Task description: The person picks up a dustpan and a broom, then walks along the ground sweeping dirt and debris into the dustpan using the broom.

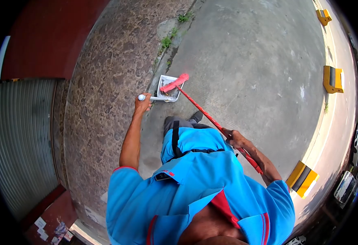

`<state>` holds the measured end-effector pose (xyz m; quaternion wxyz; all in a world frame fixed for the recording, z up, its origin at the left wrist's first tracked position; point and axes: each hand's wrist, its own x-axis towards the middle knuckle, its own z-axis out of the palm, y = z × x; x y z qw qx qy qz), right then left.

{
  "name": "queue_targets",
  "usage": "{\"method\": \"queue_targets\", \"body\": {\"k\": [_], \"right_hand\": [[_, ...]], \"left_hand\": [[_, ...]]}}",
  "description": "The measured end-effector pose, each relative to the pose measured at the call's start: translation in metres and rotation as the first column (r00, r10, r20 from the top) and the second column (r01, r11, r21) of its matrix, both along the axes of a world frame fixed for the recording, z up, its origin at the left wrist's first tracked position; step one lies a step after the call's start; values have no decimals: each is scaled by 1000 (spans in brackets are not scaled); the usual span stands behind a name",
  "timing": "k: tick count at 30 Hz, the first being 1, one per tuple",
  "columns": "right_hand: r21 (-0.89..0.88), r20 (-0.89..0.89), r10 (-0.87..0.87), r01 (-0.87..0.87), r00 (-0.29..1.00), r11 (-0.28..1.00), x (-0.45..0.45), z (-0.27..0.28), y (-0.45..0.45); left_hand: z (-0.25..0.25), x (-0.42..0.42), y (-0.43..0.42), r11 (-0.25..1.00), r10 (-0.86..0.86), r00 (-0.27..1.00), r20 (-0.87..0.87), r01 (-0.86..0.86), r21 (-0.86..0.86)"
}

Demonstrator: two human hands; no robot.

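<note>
Furthest left, the left hand (143, 103) is closing its fingers around the top of a white handle (158, 98), its rounded end poking out of the fist. The handle is running rightward from this grip to a white dustpan (160, 85), which is resting on the ground (260, 61), ahead and to the right of the fist. The left arm (130, 139) is reaching forward, nearly straight. Further right, a pinkish-red broom head (174, 83) is slanting over the pan, and its red striped stick (203, 111) is running diagonally back to the right hand (234, 139). That hand is wrapping around the stick, its back facing up, the forearm (263, 157) angling inward; behind the grip, the stick's end is lying along the forearm's inner side.
</note>
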<state>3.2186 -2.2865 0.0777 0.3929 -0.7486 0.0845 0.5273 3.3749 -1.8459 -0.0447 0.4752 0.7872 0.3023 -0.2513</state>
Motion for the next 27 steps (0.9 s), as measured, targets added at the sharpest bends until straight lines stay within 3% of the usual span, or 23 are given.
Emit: {"method": "queue_targets", "body": {"k": [3, 13, 16, 18, 19, 21, 22, 24, 26, 27], "right_hand": [[-69, -5, -29, 28, 1000, 997, 11, 19, 1], [-26, 354, -153, 173, 923, 985, 143, -107, 34], [-118, 352, -18, 64, 936, 991, 161, -114, 46], [-252, 315, 210, -131, 926, 959, 161, -98, 49], [-292, 389, 317, -211, 865, 933, 147, -107, 41], [-333, 294, 424, -323, 857, 886, 125, -102, 19], [-297, 223, 411, -340, 884, 892, 124, -68, 14], [-242, 293, 469, -410, 833, 880, 110, -62, -20], [-19, -18, 172, -172, 985, 985, 123, -20, -34], [-21, -11, 178, -179, 984, 984, 138, -4, -36]], "left_hand": [[4, -3, 1, 1000, 18, 1000, 0, -18, 2], [3, -4, 0, 998, 57, 998, -12, -58, -24], [5, -9, 0, 996, 88, 996, -6, -88, -31], [2, -11, 2, 987, 105, 993, 55, -97, -126], [1, -9, 2, 986, 113, 992, 61, -104, -133], [8, -11, -3, 986, 149, 989, -8, -149, -73], [6, -13, -5, 985, 153, 988, -13, -154, -78], [3, -17, -3, 983, 167, 986, 29, -164, -83], [4, -21, -2, 977, 197, 980, 23, -194, -87], [-1, -22, -1, 974, 205, 978, 33, -200, -109]]}}
